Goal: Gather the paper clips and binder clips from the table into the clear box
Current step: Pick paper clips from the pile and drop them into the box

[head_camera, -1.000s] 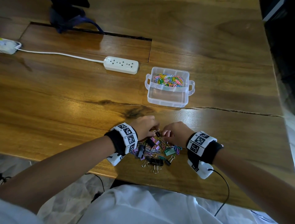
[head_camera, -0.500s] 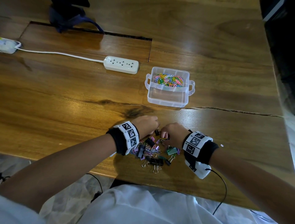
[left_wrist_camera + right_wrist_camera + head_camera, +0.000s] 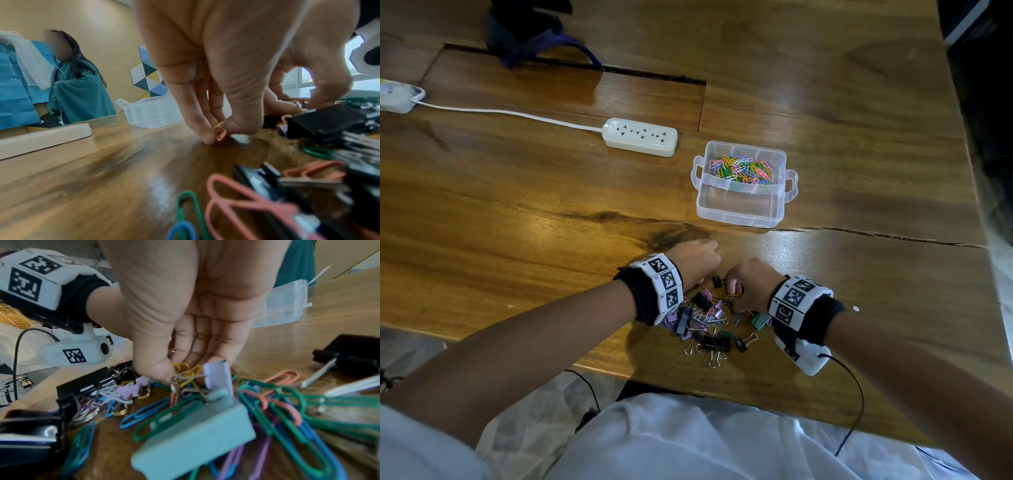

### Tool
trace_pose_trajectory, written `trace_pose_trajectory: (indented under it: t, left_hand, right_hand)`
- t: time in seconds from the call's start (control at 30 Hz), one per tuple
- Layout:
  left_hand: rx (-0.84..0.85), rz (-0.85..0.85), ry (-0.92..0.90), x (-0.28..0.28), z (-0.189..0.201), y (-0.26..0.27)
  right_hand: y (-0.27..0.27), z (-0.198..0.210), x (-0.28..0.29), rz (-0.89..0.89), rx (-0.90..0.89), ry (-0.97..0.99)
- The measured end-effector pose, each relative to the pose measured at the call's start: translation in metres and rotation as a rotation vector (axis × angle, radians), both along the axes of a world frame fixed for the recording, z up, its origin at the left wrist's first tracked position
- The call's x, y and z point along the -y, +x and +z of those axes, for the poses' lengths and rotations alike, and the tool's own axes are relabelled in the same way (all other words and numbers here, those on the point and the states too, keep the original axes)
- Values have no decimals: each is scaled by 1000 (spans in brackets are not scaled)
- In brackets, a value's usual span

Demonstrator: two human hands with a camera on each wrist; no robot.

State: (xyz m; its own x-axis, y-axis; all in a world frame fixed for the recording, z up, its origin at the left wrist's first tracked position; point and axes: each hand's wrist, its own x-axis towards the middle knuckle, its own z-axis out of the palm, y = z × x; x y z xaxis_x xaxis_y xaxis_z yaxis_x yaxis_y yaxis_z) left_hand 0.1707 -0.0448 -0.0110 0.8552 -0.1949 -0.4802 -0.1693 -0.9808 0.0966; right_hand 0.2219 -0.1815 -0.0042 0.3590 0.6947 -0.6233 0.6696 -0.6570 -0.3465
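Head view, lower centre: mixed pile of paper clips (image 3: 717,317) and binder clips (image 3: 717,343) on tabletop (image 3: 517,205). Left hand (image 3: 697,262) pinches small paper clips against wood between thumb and fingertips (image 3: 207,138). Right hand (image 3: 751,284) curls round yellow paper clips plus wire handle of lilac binder clip (image 3: 218,376). Clear box (image 3: 739,209), upper right of pile, well apart; far compartment holds coloured paper clips, near compartment looks empty. Step: picking up. Next move, judged: lift, carry to box, release above it.
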Motion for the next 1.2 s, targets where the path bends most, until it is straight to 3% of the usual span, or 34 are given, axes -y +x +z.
trace_pose_trajectory:
  t: [0.2, 0.53, 0.87, 1.1, 1.2]
  left_hand:
    - [66, 2, 28, -5, -3, 1]
    - [-3, 274, -187, -18, 0, 8]
    - [74, 354, -362, -23, 4, 12]
    - [238, 472, -557, -26, 36, 43]
    - [329, 485, -551, -33, 46, 66]
  right_hand:
    - [2, 0, 3, 6, -3, 45]
    - [22, -4, 11, -158, -55, 118]
    - [44, 0, 17, -150, -46, 230]
    - [86, 18, 7, -442, -119, 331]
    - [108, 31, -3, -509, -28, 411]
